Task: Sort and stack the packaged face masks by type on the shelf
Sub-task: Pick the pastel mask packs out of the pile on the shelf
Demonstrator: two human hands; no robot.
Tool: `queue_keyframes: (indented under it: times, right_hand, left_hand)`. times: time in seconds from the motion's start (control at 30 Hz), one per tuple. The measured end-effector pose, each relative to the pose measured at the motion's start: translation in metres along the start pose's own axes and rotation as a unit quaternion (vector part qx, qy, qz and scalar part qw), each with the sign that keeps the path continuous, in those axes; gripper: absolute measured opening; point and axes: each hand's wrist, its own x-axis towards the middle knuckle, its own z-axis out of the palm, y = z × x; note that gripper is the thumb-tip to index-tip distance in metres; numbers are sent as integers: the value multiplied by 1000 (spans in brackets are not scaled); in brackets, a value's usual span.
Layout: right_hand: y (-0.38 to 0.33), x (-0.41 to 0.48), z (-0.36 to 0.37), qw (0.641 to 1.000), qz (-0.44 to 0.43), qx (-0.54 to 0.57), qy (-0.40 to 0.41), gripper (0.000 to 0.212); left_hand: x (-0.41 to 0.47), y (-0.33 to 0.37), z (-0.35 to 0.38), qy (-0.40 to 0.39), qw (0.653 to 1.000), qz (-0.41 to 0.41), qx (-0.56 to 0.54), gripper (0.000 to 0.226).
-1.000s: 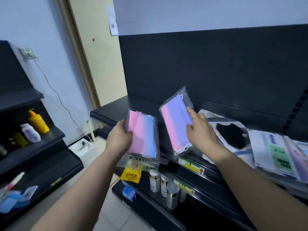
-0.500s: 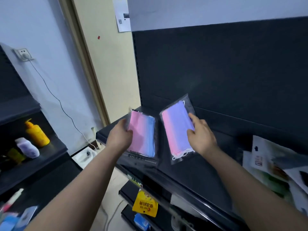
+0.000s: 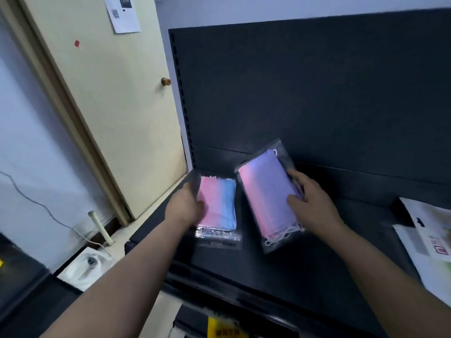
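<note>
Head view, pink-blue pack (image 3: 219,203) and purple pack (image 3: 263,193) lowered — nearer shelf (image 3: 317,276)

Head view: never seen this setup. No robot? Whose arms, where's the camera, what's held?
No robot: a person wears one wide-angle camera on the head, looking down, so both bare arms are their own. The left hand grips a clear pack of pink-and-blue face masks; the right hand holds a tilted pack of pink-and-purple face masks. Both are over the left end of a black shelf; whether they touch it is unclear. White printed packages lie at the shelf's right. A cream door stands left.
</note>
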Motion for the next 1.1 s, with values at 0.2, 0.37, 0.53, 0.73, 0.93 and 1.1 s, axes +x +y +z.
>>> queue_keyframes:
  times: [0.2, 0.37, 0.53, 0.73, 0.93, 1.1]
  right_hand:
    - [-20, -2, 46, 995, 63, 77, 17, 70]
    - [-48, 8, 92, 978, 101, 184, -1, 62]
    - [-54, 10, 125, 973, 84, -196, -85, 50]
    - [-56, 7, 133, 887, -47, -434, -152, 39]
    - [-59, -2, 108, 883, -68, -461, -57, 34]
    - [-18, -52, 40, 894, 21, -447, -21, 38]
  left_hand:
    - [18, -10, -2, 59, 990, 103, 78, 32]
    - [30, -3, -27, -109, 961, 55, -249, 39]
    - [31, -21, -25, -147, 970, 86, -173, 62]
    - [28, -27, -18, -103, 980, 151, 83, 42]
    - [31, -2, -19, -48, 963, 246, 100, 37]
    - [5, 56, 3, -79, 939, 326, 70, 27]
